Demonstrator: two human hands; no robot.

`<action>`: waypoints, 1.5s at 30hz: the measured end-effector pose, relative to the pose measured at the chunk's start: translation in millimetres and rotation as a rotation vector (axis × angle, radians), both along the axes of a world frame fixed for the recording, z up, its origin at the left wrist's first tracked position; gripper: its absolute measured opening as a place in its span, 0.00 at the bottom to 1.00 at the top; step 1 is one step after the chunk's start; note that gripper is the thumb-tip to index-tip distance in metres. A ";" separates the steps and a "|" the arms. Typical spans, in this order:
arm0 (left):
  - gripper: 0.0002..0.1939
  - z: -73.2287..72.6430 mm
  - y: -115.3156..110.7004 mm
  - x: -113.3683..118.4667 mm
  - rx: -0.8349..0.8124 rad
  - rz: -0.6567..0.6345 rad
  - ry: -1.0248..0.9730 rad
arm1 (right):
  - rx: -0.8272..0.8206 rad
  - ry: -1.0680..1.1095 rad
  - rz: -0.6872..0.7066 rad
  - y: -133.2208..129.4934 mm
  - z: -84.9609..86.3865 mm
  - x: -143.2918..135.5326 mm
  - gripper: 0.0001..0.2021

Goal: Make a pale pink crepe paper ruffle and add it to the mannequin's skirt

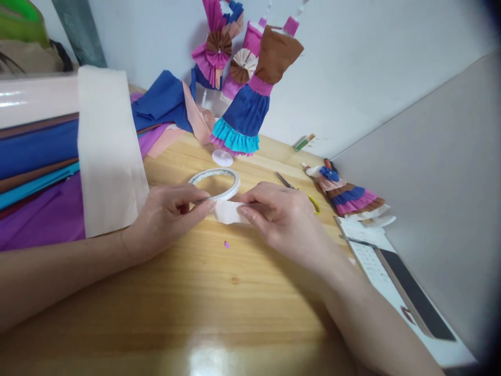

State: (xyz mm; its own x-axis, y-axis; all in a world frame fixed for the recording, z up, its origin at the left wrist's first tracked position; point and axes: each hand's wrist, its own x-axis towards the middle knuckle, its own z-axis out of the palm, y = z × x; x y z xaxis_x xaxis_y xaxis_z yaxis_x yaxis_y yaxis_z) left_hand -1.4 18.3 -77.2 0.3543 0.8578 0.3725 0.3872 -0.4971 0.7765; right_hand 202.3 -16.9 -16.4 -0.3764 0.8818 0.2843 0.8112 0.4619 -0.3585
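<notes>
While the right hand (pixel 289 216) is pinching the 3 o'clock end of a white strip (pixel 229 212), the left hand (pixel 168 216) is pinching its 9 o'clock end. A tape roll (pixel 236 181) is sitting at the strip's 11 o'clock, overlapping the left fingertips. Scissors (pixel 314 204) are lying at the right hand's 1 o'clock; a ruffled miniature dress (pixel 246 107) is standing at the roll's 1 o'clock.

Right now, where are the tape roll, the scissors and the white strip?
Tape roll (pixel 236 184), head view: right side of its ring.
Scissors (pixel 285 180), head view: the dark blades.
White strip (pixel 230 213), head view: its uncovered middle.
</notes>
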 end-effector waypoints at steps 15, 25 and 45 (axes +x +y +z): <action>0.15 -4.2 1.9 -0.9 0.020 -0.021 0.047 | 0.006 0.128 -0.008 0.9 -10.5 -6.8 0.05; 0.13 -5.4 2.3 -0.2 0.041 -0.024 0.052 | -0.018 0.274 -0.035 0.3 -17.2 -10.2 0.05; 0.13 -4.3 1.5 -0.5 0.009 -0.029 0.020 | 0.104 0.321 -0.003 -0.1 -31.4 -18.3 0.05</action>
